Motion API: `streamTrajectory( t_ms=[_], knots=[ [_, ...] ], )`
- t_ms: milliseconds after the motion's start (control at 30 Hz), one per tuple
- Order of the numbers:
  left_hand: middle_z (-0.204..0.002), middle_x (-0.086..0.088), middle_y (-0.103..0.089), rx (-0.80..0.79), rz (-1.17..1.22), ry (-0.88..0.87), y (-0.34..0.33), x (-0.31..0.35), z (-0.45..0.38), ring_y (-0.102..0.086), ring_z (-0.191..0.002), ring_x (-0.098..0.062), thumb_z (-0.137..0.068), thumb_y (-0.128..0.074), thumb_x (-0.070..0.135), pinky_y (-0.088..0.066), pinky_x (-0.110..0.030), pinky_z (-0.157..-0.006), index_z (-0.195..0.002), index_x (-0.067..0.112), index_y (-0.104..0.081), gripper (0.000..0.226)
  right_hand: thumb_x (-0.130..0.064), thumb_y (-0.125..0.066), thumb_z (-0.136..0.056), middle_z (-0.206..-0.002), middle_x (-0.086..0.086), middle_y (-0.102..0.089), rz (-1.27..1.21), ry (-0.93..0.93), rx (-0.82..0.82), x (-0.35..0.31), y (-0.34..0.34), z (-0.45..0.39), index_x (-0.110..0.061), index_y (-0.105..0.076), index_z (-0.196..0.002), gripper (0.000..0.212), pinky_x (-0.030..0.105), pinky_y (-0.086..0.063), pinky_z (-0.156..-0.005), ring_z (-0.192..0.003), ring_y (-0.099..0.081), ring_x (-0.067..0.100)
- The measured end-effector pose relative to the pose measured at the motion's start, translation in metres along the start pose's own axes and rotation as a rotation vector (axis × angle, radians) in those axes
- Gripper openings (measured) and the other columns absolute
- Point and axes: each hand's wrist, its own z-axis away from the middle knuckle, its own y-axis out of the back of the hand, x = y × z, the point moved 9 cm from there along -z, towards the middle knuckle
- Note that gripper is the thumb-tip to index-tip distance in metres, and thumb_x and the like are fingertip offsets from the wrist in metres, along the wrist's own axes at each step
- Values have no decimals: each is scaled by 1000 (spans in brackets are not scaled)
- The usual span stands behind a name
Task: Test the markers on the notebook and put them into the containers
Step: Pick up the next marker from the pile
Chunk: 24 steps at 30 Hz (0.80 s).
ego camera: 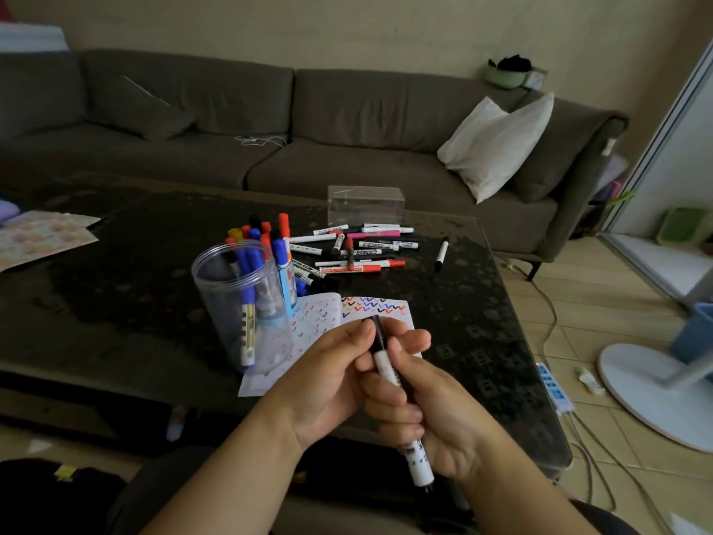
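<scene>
marker (387, 368) | held in right hand (432, 418) | left hand (335, 376) apparently pinching cap

Probably home living room: sofa (308, 121), pillow (497, 144).

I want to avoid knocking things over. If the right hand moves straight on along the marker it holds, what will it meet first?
The right hand grips the black marker, which points up and away toward the open notebook. The fingers of the left hand pinch its dark end, so they come first; beyond them probably the notebook page, though depth is unclear.
</scene>
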Motion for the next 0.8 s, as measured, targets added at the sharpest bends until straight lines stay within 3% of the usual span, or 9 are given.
streamTrajectory(
  t_ms=[167, 267, 333, 367, 467, 567, 633, 700, 800],
  knots=[
    [-87, -16, -72, 118, -102, -28, 5, 1, -2, -70, -82, -19, -79, -48, 28, -55, -24, -65, -80, 4, -54, 24, -37, -38, -95, -51, -4, -36, 154, 73, 130, -3, -1, 3, -10, -54, -77, 36, 11, -22, -32, -37, -25, 1],
    [-79, -14, -73, 290, -125, -46, 23, 6, -7, -66, -64, -18, -85, -48, 28, -50, -27, -65, -75, 9, -54, 22, -38, -40, -98, -49, -7, -41, 780, 180, 305, -11, 13, 10, -15, -51, -73, 36, 19, -28, -40, -39, -31, 3],
    [-82, -13, -73, 412, -155, -82, 42, 15, -8, -71, -79, -19, -93, -45, 24, -53, -31, -82, -78, 7, -55, 25, -37, -44, -98, -49, -9, -48, 1185, 208, 430, -10, 27, 15, -20, -55, -71, 33, 21, -34, -49, -43, -39, 1],
    [-86, -12, -73, 448, -189, -107, 48, 21, -7, -71, -86, -19, -94, -46, 25, -52, -33, -87, -80, 6, -56, 26, -37, -44, -98, -50, -10, -50, 1225, 197, 482, -8, 36, 17, -21, -57, -72, 33, 21, -35, -51, -45, -41, 1],
    [-93, -1, -74, 499, -318, -173, 57, 34, -5, -68, -95, -13, -93, -50, 28, -48, -31, -90, -84, 10, -62, 23, -38, -43, -97, -58, -5, -53, 1112, 137, 561, -7, 55, 24, -16, -65, -85, 34, 25, -39, -53, -48, -46, 4],
    [-82, 10, -69, 643, -468, -179, 75, 34, -2, -61, -84, -9, -90, -56, 31, -47, -32, -88, -84, 22, -68, 17, -28, -40, -100, -70, 3, -59, 948, 82, 578, -11, 61, 25, -9, -65, -101, 32, 22, -44, -57, -58, -51, 9],
    [-69, 7, -60, 708, -548, -164, 87, 30, -2, -52, -70, -11, -88, -59, 34, -47, -33, -81, -82, 23, -69, 16, -19, -38, -102, -75, 0, -65, 861, 72, 545, -14, 62, 20, -8, -60, -111, 27, 16, -45, -55, -59, -53, 7],
    [-63, 3, -57, 733, -570, -146, 95, 23, -3, -50, -65, -14, -87, -62, 32, -47, -30, -72, -77, 20, -68, 17, -15, -41, -101, -82, -1, -73, 777, 114, 534, -19, 64, 15, -22, -49, -120, 23, 19, -48, -57, -59, -57, 7],
    [-68, -1, -64, 764, -621, -107, 107, 13, -6, -58, -70, -15, -86, -65, 22, -50, -24, -67, -71, 21, -66, 15, -8, -45, -98, -90, 11, -73, 658, 172, 520, -29, 68, 7, -22, -52, -112, 21, 23, -50, -57, -59, -59, 13]
  ],
)
